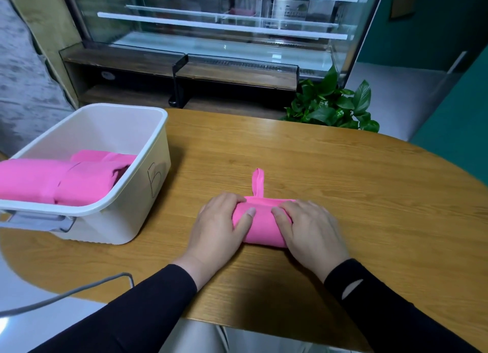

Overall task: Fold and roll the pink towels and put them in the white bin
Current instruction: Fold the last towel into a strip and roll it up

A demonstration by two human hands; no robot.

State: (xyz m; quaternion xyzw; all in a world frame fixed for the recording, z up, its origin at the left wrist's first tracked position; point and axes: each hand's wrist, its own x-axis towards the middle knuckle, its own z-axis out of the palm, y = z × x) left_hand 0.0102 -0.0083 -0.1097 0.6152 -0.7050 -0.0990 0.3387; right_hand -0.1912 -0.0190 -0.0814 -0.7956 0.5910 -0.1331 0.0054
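Pink towel (pixel 262 224) is rolled up on the worktop (pixel 343 173). Left hand (pixel 220 222) and right hand (pixel 311 226) grip its ends so it stays tight, ready for the white bin (pixel 137 194).

Head camera looks forward and down, close over the wooden table (pixel 343 173).

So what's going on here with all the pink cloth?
A person in black sleeves is rolling a bright pink towel on an oval wooden table. The left hand and right hand both press on the roll, whose thin loop sticks out on the far side. Rolled pink towels already lie in the white plastic bin at the left.
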